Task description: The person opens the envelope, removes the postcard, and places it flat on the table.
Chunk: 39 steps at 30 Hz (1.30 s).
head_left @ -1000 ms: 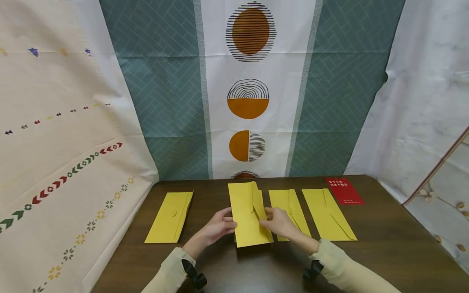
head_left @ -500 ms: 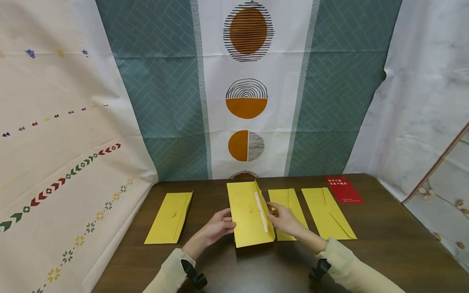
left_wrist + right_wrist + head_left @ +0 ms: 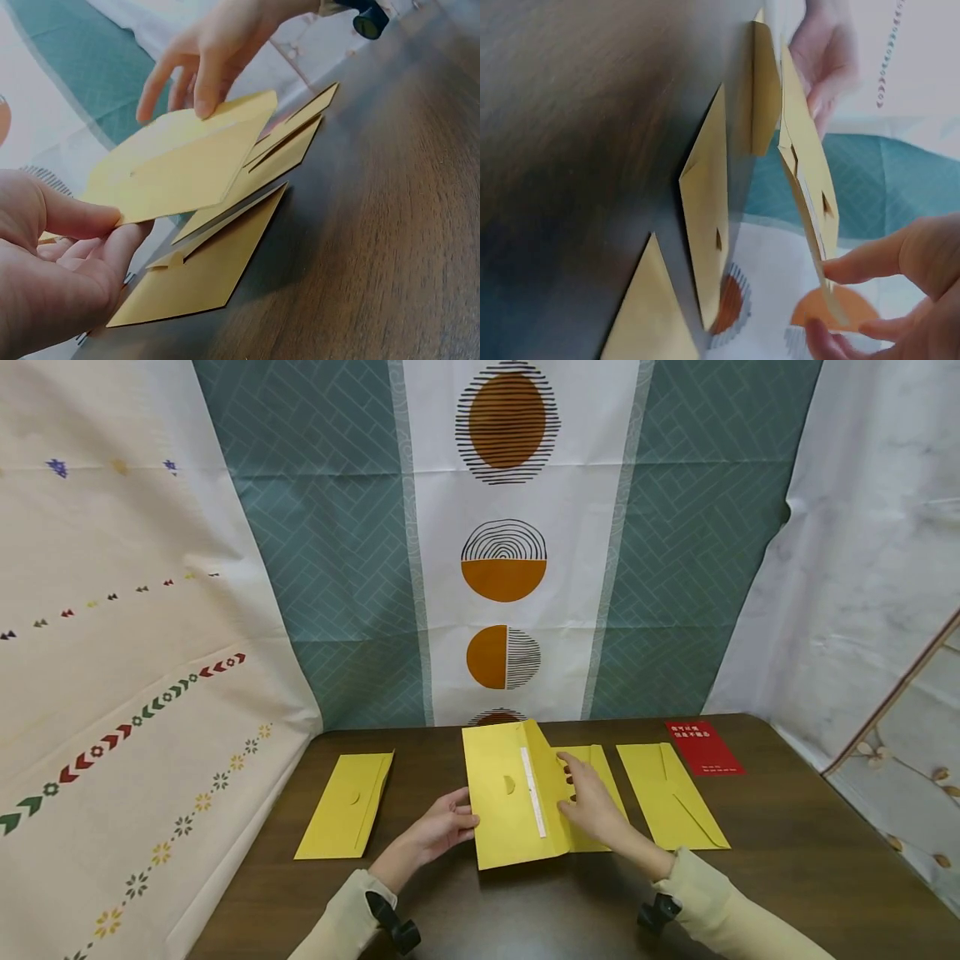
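My left hand [image 3: 441, 828] pinches the left edge of a yellow envelope [image 3: 495, 835], thumb on its face, lifted and tilted above the table. Its long flap [image 3: 550, 785] stands folded out to the right, baring a white strip [image 3: 533, 793] and a half-round slot. At the flap, my right hand [image 3: 597, 806] has its fingers spread and fairly straight. The thumb touches the flap in the left wrist view, while the other fingers reach past its edge. Another yellow envelope [image 3: 210, 277] lies beneath the held one in the left wrist view.
A yellow envelope [image 3: 345, 806] lies on the dark wooden table [image 3: 510, 918] at the left. To the right lie another envelope [image 3: 596, 768], partly hidden by the right hand, and one more [image 3: 671, 797]. A red card [image 3: 705, 747] sits at the back right, before hanging cloths.
The envelope's flap has swung from lying nearly over the face to standing out on the right, uncovering the white strip. My right hand has shifted right and its fingers have spread.
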### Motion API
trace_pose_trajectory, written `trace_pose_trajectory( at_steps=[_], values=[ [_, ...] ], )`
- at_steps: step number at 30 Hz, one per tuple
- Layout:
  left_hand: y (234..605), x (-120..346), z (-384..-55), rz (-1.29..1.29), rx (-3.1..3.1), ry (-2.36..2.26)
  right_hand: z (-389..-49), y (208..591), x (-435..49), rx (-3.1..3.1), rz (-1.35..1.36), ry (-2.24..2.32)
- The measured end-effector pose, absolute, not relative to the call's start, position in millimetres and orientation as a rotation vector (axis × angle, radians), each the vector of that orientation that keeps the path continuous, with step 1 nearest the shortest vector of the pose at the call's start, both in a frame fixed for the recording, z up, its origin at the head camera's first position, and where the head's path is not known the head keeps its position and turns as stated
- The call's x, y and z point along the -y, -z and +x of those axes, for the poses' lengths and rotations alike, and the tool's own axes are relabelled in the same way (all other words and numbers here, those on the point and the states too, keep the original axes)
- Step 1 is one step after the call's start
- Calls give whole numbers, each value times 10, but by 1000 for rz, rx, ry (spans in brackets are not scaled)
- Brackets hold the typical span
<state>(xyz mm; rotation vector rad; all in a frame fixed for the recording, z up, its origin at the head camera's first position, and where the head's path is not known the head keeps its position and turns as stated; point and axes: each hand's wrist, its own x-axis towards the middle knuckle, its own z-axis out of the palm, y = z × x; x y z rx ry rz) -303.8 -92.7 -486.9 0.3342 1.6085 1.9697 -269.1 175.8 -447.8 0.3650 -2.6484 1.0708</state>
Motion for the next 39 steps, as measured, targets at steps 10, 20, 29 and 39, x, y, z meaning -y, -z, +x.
trace_pose_trajectory(
  at_steps=[10, 20, 29, 39],
  values=[
    [4836, 914, -3038, 367, -1510, -1997, -2657, 4478, -1699, 2535, 516, -753],
    [4883, 933, -3044, 306, -1487, -2004, -2662, 4491, -1670, 2681, 506, -850],
    [4900, 912, -3039, 299, -1476, -2006, -2696, 4479, -1689, 2767, 394, -1659],
    [4887, 850, -3040, 258, -1494, -2040, -2727, 4441, -1724, 2652, 292, -2107]
  ],
)
